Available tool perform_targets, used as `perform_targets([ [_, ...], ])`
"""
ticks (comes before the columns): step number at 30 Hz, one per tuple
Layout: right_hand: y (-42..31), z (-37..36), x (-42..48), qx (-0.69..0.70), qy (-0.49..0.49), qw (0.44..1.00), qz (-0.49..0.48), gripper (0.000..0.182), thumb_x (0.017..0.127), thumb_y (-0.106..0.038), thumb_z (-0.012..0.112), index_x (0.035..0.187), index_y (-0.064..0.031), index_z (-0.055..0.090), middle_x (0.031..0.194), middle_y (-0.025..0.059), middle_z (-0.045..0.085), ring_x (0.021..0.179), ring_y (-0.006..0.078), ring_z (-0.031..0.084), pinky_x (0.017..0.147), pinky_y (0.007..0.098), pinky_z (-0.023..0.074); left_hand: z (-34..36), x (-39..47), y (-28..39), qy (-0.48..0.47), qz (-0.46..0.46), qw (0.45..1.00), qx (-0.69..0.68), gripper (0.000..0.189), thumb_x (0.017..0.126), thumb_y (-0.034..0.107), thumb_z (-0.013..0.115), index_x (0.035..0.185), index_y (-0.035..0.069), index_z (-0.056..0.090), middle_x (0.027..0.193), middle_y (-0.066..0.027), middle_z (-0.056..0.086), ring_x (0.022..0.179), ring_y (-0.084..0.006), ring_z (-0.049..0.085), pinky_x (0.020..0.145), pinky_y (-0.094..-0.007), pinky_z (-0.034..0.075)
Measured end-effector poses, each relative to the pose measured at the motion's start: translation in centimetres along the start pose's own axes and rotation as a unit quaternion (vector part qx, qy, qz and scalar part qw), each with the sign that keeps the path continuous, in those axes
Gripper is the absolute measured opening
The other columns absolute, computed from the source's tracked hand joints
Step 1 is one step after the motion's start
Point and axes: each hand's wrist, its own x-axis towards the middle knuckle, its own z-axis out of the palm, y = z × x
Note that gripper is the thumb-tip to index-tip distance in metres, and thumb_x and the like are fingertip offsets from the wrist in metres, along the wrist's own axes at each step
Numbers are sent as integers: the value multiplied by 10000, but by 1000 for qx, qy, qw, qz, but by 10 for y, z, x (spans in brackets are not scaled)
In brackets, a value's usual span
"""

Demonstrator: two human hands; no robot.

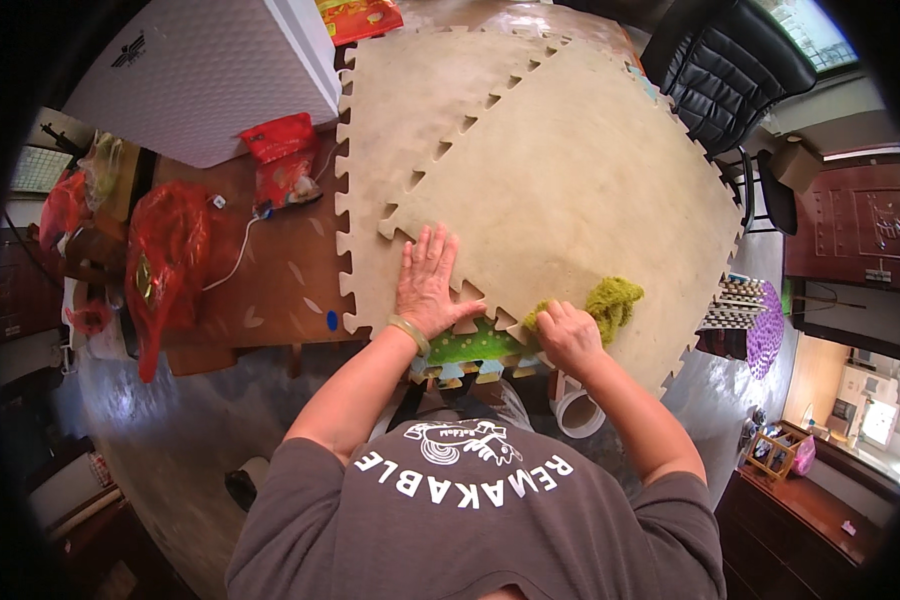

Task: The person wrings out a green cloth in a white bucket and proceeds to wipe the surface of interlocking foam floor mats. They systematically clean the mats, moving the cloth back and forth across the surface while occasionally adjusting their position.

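Observation:
Beige foam floor mats [562,180] with jigsaw-toothed edges lie overlapping on a wooden table, the upper one turned at an angle. My left hand [429,285], with a bangle at the wrist, rests flat across the upper mat's toothed edge, fingers slightly apart. My right hand [568,337] is closed on a yellow-green cloth [615,304] near the mat's front edge; part of the cloth spreads to the right of the fist. Below the mat's edge, between my hands, shows a green dotted mat [472,345], with more toothed edges beneath it.
On the table's left part [270,262] lie a red plastic bag [169,255], a red packet [281,157] and a white cable. A large white quilted panel [217,75] stands behind them. A black padded chair [727,67] is at the back right. A white round container [579,412] is below the table edge.

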Motion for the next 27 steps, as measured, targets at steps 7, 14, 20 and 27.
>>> perform_targets([
  [7, -22, 38, 121, 20, 106, 994, 27, 121, 713, -104, 601, 756, -92, 489, 754, 80, 500, 697, 259, 553, 548, 368, 459, 6, 4, 0, 33, 18, 999, -9, 1151, 614, 656, 730, 1490, 72, 264, 1584, -112, 152, 1475, -279, 65, 1186, -472, 25],
  [14, -13, 12, 33, 17, 17, 999, -39, 103, 735, -150, 596, 795, -108, 524, 770, 58, 512, 727, 221, 555, 532, 338, 450, 2, 1, -3, 26, 14, 999, -14, 1138, 626, 645, 730, 1492, 74, 263, 1585, -104, 142, 1475, -279, 57, 1186, -472, 32],
  [20, -14, 19, 47, 15, 19, 1000, -2, 110, 715, -129, 601, 746, -101, 499, 742, 72, 496, 675, 237, 552, 518, 355, 449, 1, 1, 0, 16, 5, 1000, -20, 1147, 619, 633, 741, 1495, 74, 256, 1586, -94, 144, 1475, -277, 55, 1187, -466, 36],
  [27, -21, 42, 147, 1, 120, 991, 62, 97, 740, -120, 592, 772, -93, 504, 761, 79, 518, 684, 250, 568, 527, 359, 471, 7, 4, -3, 47, 25, 998, -20, 1166, 576, 626, 769, 1477, 62, 289, 1575, -102, 183, 1471, -285, 89, 1186, -469, 40],
])
